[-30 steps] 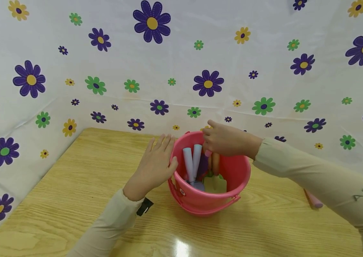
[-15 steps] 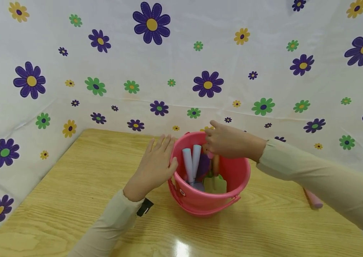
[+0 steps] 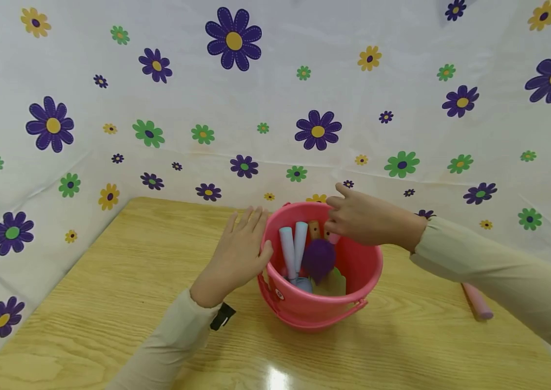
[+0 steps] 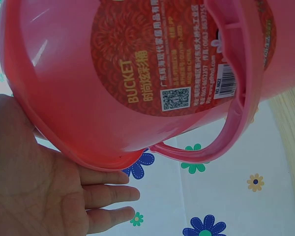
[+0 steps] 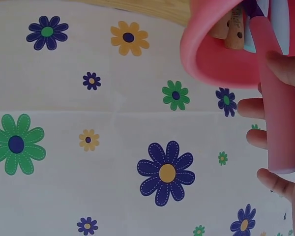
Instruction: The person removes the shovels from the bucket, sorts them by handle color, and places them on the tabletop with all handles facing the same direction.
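Note:
A pink bucket with garden tools inside stands on the wooden table. At its left rim, my left hand rests with straight fingers; the left wrist view has the same hand along the rim. My right hand holds a small trowel by its pink handle over the bucket's far right side. The trowel's purple blade points down inside the bucket. Beside it stand light blue handles, wooden handles and a pale green blade.
Another pink handle lies on the table to the right, partly behind the right sleeve. A flower-printed white sheet hangs close behind the table. The bucket's own handle hangs down its side.
My right hand has moved to the right with the trowel. Its purple blade has shifted the same way and shows more fully, and wooden handles have come into sight. My left hand stays on the rim.

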Demonstrator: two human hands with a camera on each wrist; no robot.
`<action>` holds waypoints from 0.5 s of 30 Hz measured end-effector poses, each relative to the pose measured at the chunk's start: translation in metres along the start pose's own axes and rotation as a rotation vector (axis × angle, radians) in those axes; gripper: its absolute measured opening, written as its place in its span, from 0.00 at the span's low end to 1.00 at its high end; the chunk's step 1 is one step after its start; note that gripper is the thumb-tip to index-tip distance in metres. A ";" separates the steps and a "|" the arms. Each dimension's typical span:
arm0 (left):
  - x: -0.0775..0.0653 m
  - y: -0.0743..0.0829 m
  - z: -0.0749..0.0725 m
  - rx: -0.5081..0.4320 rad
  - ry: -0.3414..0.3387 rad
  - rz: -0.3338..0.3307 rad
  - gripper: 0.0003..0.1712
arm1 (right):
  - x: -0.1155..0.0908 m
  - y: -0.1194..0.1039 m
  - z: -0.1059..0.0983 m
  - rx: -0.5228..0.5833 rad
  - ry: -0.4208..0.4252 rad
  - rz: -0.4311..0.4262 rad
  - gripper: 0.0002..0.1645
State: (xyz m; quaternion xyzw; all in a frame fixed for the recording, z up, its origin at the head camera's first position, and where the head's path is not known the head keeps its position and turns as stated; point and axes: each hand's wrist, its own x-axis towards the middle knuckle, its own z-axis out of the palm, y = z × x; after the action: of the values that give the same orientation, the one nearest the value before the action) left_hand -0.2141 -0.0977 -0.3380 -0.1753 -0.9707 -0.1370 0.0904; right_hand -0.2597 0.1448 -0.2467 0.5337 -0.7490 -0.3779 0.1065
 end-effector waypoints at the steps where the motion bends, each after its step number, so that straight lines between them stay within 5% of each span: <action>1: 0.000 0.000 0.000 -0.001 0.000 -0.001 0.37 | -0.001 0.001 0.002 -0.001 0.008 0.002 0.20; 15: 0.000 0.000 0.000 -0.018 0.016 0.011 0.37 | -0.021 0.000 0.030 0.035 0.065 0.076 0.27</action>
State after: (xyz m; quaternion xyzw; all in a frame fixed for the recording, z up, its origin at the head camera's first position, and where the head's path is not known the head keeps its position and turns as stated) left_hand -0.2141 -0.0981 -0.3378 -0.1805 -0.9677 -0.1465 0.0973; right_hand -0.2679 0.1774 -0.2626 0.5186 -0.7715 -0.3427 0.1358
